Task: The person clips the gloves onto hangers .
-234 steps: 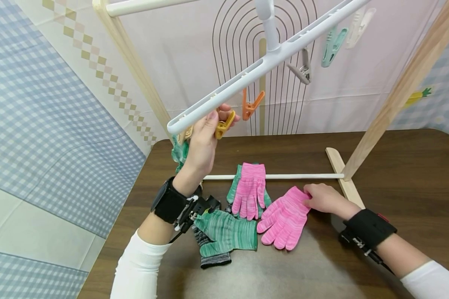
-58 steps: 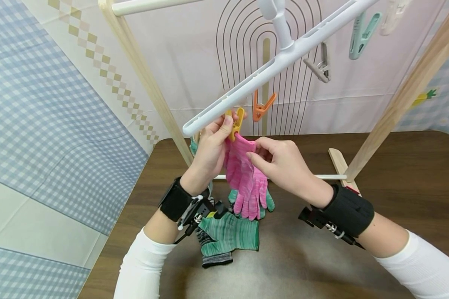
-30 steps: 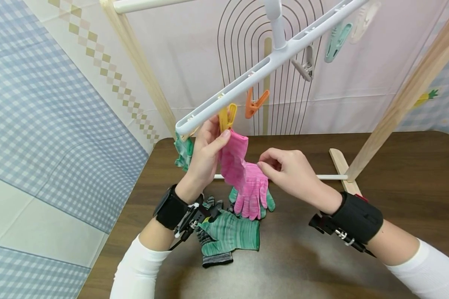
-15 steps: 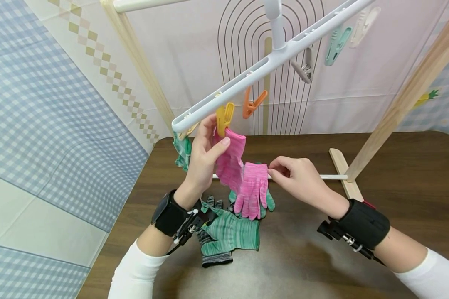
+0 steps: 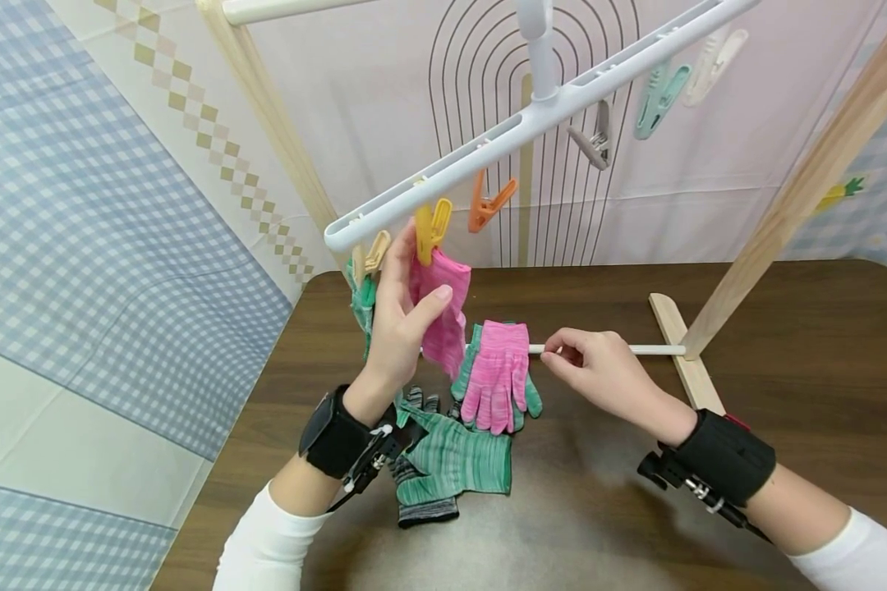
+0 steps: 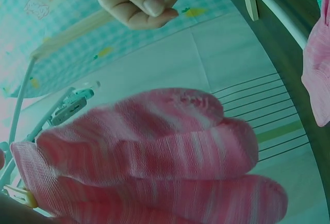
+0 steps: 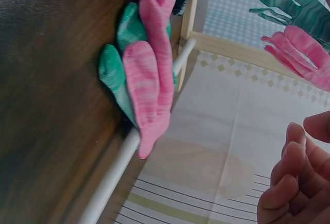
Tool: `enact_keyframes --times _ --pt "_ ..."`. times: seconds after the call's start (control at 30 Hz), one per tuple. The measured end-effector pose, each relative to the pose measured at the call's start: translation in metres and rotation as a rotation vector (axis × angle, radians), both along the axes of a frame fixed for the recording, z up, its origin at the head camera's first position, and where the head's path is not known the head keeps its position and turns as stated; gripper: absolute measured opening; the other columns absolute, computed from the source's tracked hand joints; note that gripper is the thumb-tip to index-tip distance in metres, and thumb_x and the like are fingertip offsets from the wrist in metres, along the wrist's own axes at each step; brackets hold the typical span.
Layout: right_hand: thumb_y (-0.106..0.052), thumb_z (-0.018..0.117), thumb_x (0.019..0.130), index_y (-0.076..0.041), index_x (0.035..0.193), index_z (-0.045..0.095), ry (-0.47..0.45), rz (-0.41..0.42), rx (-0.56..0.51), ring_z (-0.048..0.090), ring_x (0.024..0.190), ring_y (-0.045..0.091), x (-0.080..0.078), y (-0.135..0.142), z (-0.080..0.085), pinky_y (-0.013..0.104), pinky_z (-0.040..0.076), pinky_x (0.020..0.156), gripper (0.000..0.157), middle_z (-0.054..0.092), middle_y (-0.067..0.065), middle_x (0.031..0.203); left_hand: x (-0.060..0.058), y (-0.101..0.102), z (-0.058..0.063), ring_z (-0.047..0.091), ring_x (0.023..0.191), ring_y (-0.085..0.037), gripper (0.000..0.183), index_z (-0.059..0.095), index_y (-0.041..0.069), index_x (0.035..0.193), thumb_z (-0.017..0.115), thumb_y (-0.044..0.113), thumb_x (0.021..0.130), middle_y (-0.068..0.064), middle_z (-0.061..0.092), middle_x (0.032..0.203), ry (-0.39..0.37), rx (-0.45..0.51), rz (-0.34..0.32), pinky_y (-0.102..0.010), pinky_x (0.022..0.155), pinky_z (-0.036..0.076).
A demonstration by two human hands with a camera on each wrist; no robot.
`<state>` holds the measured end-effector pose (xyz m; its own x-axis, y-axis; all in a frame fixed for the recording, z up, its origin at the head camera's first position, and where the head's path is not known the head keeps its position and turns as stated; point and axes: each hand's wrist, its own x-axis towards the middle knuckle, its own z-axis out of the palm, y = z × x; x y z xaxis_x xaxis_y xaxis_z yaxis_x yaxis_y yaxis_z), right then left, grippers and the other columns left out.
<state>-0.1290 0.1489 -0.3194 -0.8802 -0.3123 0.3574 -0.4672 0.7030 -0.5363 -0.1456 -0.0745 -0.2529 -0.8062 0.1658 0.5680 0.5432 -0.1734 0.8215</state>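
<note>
Head view: the hanging pink glove (image 5: 447, 324) is hung below the white bar (image 5: 532, 123), cuff caught in the yellow clip (image 5: 427, 242).
Yellow clip risk: a slip is judged possible if only a thin fold of cuff has been bitten; depth of bite cannot be told.
White bar risk: tilt noted, low end toward the left hand (image 5: 397, 320); a swing could be set off if the bar or glove is brushed, and the green hanging glove (image 5: 362, 300) jostled.
Table pile risk: the lying pink glove (image 5: 497, 373) is laid over a green one; both could be dragged up if pinched too deep.
Left hand: raised beside the glove; thumb extended before it, fingers reaching up by the clip, uncurled; contact cannot be told.
Right hand (image 5: 602, 369): poised right of the pile, fingers loosely bent toward the thumb, nothing held.
</note>
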Motion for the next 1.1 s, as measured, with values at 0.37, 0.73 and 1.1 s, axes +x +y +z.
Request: enact_keyframes --times 0.37,0.73,1.1 --pt "-0.015 0.060 0.081 -0.014 0.078 0.063 -0.092 0.010 0.044 0.040 0.054 0.004 0.000 0.005 -0.018 0.020 0.035 0.052 0.004 0.049 -0.009 0.059 0.001 -0.003 -0.006 0.019 0.134 -0.018 0.071 0.013 0.001 0.139 0.046 0.004 0.078 -0.009 0.018 0.146 -0.016 -0.004 -0.001 -0.039 0.110 0.015" --pt "-0.015 0.060 0.081 -0.014 0.078 0.063 -0.193 0.060 0.086 0.039 0.053 0.002 0.003 0.009 -0.033 0.019 0.033 0.050 0.005 0.048 -0.009 0.059 0.004 -0.005 -0.013 0.027 0.125 -0.022 0.069 0.017 0.001 0.138 0.048 0.009 0.078 -0.011 0.026 0.141 0.018 -0.083 0.053 -0.046 0.105 0.021" --pt "-0.016 0.059 0.082 -0.014 0.077 0.062 -0.257 0.104 0.121 0.038 0.050 0.001 0.004 0.012 -0.045 0.019 0.033 0.049 0.006 0.046 -0.009 0.056 0.010 -0.004 -0.021 0.018 0.133 -0.019 0.065 0.021 -0.007 0.134 0.048 0.008 0.077 -0.012 0.016 0.146 0.089 -0.105 0.061 -0.048 0.107 0.015"
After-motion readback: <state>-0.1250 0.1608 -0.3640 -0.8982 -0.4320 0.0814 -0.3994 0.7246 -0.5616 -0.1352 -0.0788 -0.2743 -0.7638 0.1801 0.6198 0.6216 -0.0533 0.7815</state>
